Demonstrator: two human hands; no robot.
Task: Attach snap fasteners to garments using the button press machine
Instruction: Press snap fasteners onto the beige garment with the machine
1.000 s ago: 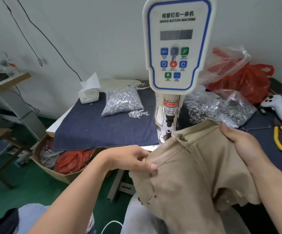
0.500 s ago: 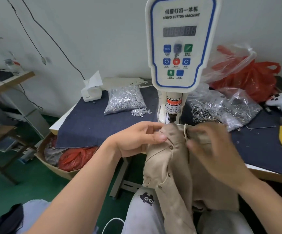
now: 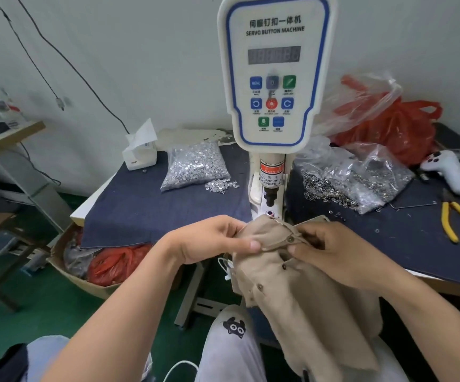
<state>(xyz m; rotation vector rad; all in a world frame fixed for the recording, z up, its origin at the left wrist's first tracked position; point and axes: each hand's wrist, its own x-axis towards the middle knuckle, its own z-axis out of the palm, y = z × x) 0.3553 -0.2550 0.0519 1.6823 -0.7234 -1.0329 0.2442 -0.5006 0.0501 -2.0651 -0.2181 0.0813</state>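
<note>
Both the left hand (image 3: 217, 239) and right hand (image 3: 336, 252) are pinching the soft, limp garment (image 3: 300, 293) near its snap-bearing edge, probably the best hold.

We see both hands pinching the tan garment (image 3: 300, 296) just below the button machine (image 3: 275, 78): left hand (image 3: 212, 239) left, right hand (image 3: 336, 249) right, perhaps beside a snap (image 3: 290, 239).

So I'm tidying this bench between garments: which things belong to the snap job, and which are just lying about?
In use:
- servo button machine
- beige garment, gripped by left hand and right hand
- bag of silver snap parts
- bag of ring snap parts

Lying about:
- tissue box
- yellow-handled pliers
- white controller
- red plastic bag
</note>
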